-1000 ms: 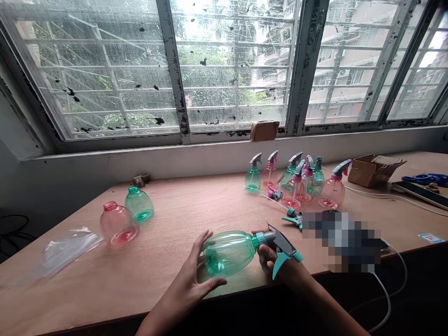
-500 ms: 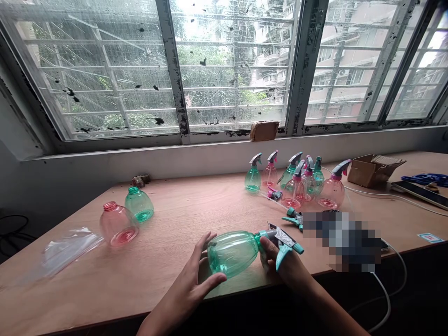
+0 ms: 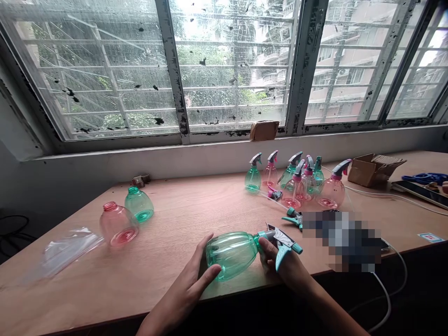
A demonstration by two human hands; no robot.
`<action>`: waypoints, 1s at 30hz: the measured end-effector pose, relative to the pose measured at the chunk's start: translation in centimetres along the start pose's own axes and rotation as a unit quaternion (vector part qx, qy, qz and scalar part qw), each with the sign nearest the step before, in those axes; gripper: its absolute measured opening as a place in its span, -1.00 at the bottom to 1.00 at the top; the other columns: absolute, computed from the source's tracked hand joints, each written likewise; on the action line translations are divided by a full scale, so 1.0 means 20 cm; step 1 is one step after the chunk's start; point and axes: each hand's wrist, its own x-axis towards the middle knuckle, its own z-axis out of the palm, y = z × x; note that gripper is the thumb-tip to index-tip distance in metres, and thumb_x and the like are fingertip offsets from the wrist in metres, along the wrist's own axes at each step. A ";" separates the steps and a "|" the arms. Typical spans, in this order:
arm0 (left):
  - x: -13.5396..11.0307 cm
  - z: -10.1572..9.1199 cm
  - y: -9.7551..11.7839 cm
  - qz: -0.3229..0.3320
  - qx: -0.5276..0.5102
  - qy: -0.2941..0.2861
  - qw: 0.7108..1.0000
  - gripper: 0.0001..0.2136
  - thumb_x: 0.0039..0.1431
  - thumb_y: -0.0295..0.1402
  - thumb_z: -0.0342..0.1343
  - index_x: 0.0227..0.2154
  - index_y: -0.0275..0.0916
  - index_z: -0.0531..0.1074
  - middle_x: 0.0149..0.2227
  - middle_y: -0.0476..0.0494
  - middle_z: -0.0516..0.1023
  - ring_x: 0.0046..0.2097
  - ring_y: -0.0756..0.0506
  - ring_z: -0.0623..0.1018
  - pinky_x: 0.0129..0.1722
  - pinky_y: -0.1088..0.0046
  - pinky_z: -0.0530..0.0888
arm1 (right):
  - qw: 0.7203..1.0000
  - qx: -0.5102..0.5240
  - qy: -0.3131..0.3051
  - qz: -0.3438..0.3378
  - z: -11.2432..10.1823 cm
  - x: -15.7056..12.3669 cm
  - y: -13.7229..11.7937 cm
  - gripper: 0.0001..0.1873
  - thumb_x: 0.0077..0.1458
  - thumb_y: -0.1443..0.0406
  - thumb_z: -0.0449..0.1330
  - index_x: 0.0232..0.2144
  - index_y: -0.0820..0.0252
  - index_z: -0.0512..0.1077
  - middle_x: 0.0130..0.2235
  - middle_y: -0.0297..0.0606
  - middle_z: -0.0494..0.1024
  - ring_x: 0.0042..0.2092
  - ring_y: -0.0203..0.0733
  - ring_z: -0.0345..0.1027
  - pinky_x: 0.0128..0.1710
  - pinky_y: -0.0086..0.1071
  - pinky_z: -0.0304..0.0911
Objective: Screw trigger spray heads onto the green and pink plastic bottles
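Note:
A clear green spray bottle (image 3: 232, 255) lies on its side between my hands, its base to the left and its grey and teal trigger head (image 3: 284, 243) to the right. My left hand (image 3: 194, 280) is curved around the base end, with the thumb in front and the fingers behind, partly hidden by the bottle. My right hand (image 3: 280, 261) grips the neck just under the trigger head, thumb on top. To the left stand a pink bottle (image 3: 118, 225) and a green bottle (image 3: 139, 205), both without heads.
Several finished spray bottles (image 3: 331, 192) stand at the back right, near a loose teal spray head (image 3: 294, 217) and a pink one (image 3: 275, 194). A plastic bag (image 3: 72, 249) lies at left. A cardboard box (image 3: 374, 171), white cable (image 3: 385, 195) and blurred dark object (image 3: 346, 240) are at right.
The green spray bottle has turned slightly and shifted a little to the left. My left thumb has moved a little up and left along its base; my right hand keeps its grip.

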 end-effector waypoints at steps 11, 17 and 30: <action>0.01 0.01 0.00 0.020 0.000 -0.008 1.000 -0.28 0.33 -0.04 0.09 0.40 -0.03 -0.12 0.45 -0.23 0.01 0.43 -0.36 0.06 0.40 -0.08 -0.06 | 1.000 -0.028 0.002 0.001 0.01 -0.02 -0.04 -0.48 0.17 -0.09 0.21 -0.59 0.14 0.27 -0.60 -0.41 0.30 -0.56 -0.32 0.17 -0.53 -0.38 0.07; 0.00 -0.01 0.03 -0.005 -0.034 0.009 0.999 -0.42 0.37 0.00 0.00 0.36 -0.02 0.06 0.42 -0.19 0.10 0.43 -0.34 0.07 0.40 -0.06 -0.04 | 0.999 -0.034 0.012 -0.013 0.01 -0.02 -0.04 -0.53 0.16 -0.08 0.23 -0.53 0.12 0.31 -0.62 -0.42 0.32 -0.56 -0.29 0.19 -0.53 -0.38 0.09; 0.01 0.02 -0.01 0.063 -0.022 -0.014 0.998 -0.18 0.17 -0.16 0.32 0.37 0.09 -0.04 0.44 -0.15 0.02 0.41 -0.37 0.14 0.37 0.05 0.17 | 0.998 -0.062 0.021 -0.012 0.00 -0.02 -0.04 -0.51 0.18 -0.08 0.22 -0.56 0.13 0.29 -0.60 -0.43 0.31 -0.55 -0.31 0.19 -0.52 -0.39 0.11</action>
